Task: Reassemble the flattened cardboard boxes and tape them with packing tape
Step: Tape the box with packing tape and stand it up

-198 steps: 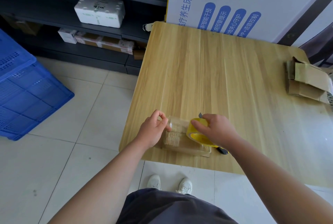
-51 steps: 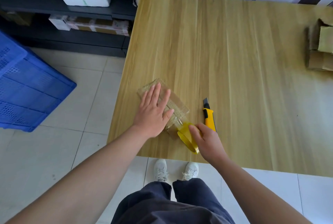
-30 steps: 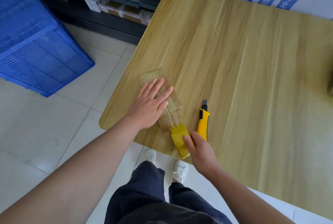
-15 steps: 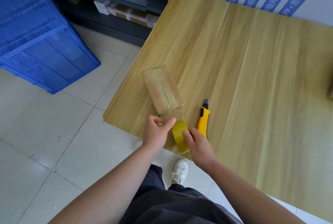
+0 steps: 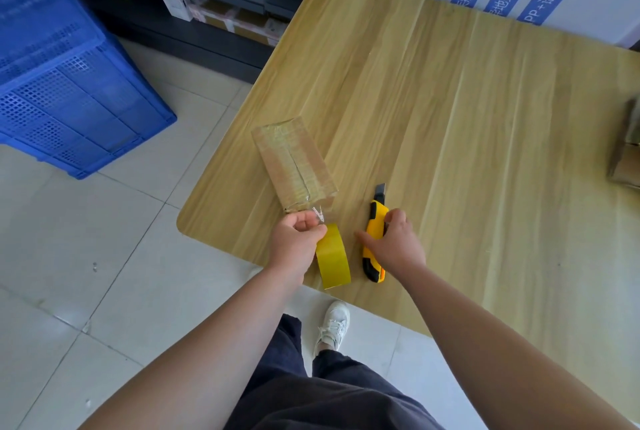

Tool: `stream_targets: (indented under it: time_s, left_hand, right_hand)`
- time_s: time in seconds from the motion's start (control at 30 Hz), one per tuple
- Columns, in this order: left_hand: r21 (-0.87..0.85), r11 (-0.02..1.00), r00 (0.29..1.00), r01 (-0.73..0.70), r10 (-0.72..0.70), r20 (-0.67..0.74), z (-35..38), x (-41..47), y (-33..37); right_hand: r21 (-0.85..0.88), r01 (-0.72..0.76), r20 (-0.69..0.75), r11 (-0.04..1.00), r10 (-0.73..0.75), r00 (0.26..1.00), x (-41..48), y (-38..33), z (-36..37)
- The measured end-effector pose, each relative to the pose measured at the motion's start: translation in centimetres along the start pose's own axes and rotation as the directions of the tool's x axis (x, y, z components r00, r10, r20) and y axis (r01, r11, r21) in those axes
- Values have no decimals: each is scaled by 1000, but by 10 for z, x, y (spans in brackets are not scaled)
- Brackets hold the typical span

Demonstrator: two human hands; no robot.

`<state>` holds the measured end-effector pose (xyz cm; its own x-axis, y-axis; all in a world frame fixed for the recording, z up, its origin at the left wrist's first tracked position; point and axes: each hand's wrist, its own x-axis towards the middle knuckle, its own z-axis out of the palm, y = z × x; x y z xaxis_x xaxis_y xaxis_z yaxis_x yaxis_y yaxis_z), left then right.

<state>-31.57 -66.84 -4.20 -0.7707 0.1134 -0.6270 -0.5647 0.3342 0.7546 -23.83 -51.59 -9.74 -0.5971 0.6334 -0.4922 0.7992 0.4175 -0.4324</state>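
Yellow knife [image 5: 375, 242]: right hand [image 5: 394, 246] curled loosely over it, grip unconfirmed.
Left hand [image 5: 296, 242]: pinched tape [image 5: 333, 256] taut; best cut just beyond fingertips.

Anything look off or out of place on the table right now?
The utility knife under the right hand has its blade out, pointing away from the person. The small taped box lies askew to the table edge.
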Motion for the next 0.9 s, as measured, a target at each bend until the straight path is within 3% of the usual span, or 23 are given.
stream_targets:
  time_s: [0.1,0.23,0.33,0.43,0.5,0.73,0.83,0.9]
  left_hand:
    - [-6,1000,1000,-4,4,-18,0,-1,1]
    - [35,999,999,-1,3,-35,-1,-1,3]
    - [51,999,999,2,0,-51,-2,0,5]
    - [45,999,998,2,0,-64,-3,2,8]
    - [51,999,997,1,3,-76,-3,5,9]
    - [89,996,998,-8,14,-65,-3,10,8]
    - [88,996,999,-19,21,-31,-3,12,10]
    - [118,992,999,-47,49,-13,-5,14,11]
  right_hand:
    - [34,-16,38,999,15,999,9,-2,-3]
    - [241,-21,147,970,-15,989,6,0,-25]
    - [303,137,113,943,-178,977,-6,3,-49]
    - [-65,467,93,882,-461,883,-18,-2,-69]
    - [-262,544,147,797,-524,839,-22,-12,-74]
    - [-537,569,226,623,-544,808,-15,-51,-65]
    - [-650,512,265,562,-464,846,-6,-57,-59]
    - [-673,465,278,575,-387,879,0,-49,-57]
